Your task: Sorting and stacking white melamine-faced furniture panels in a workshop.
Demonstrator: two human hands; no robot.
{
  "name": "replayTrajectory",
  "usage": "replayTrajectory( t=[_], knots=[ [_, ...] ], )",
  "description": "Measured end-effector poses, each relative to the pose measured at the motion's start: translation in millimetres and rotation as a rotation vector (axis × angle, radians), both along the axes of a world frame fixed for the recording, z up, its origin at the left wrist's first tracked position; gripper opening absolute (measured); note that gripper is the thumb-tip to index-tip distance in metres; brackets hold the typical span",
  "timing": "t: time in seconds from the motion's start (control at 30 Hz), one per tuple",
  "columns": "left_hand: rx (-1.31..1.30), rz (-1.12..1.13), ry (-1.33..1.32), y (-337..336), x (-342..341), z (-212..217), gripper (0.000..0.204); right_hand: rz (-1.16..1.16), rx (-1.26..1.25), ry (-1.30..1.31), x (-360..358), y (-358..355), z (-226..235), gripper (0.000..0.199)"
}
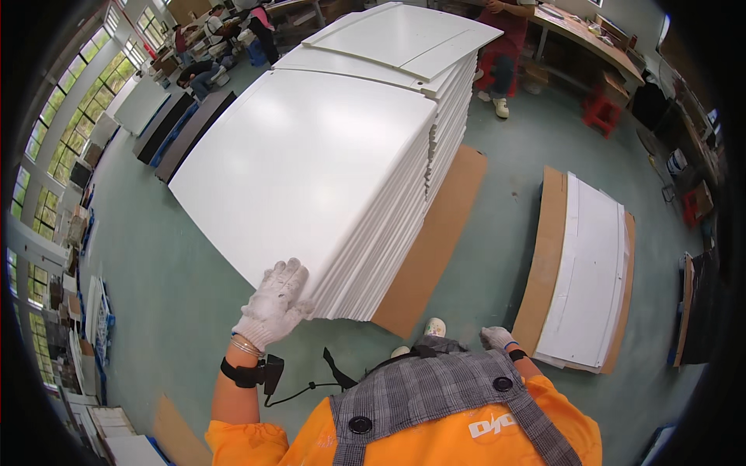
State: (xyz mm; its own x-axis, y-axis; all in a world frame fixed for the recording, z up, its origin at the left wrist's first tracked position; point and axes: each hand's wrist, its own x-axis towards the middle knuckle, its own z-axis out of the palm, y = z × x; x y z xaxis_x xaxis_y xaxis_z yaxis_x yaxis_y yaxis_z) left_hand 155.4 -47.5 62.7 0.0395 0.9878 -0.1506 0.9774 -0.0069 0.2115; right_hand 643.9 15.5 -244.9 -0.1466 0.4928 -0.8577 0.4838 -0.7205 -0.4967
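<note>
My left hand (275, 303), in a white knit glove, lies flat with its fingers spread on the near corner of a large white panel (311, 147). That panel tops a tall stack of white panels (381, 256), whose edges show in many layers. My right hand (496, 338), also gloved, hangs low beside my body, apart from the stack. Its fingers look curled, and I see nothing in them. Farther back, a second pile carries loose white boards (404, 39) lying askew on top.
Brown cardboard (431, 248) juts out under the stack's right side. On the right floor lies a low pile of white sheets (579, 272) on cardboard. Dark slabs (194, 132) stand at the far left. A person (505, 46) stands behind the stack near a red stool (602, 109).
</note>
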Motion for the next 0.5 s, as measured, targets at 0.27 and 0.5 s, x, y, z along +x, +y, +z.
replayTrajectory(
  t=[0.27, 0.5],
  knots=[
    [-0.096, 0.222, 0.102, 41, -18, -1, 0.068, 0.424, 0.337, -0.135, 35, -2, -40, 0.034],
    [-0.112, 0.265, 0.135, 51, -24, -2, 0.071, 0.43, 0.17, -0.214, 12, 32, -28, 0.041]
  ],
)
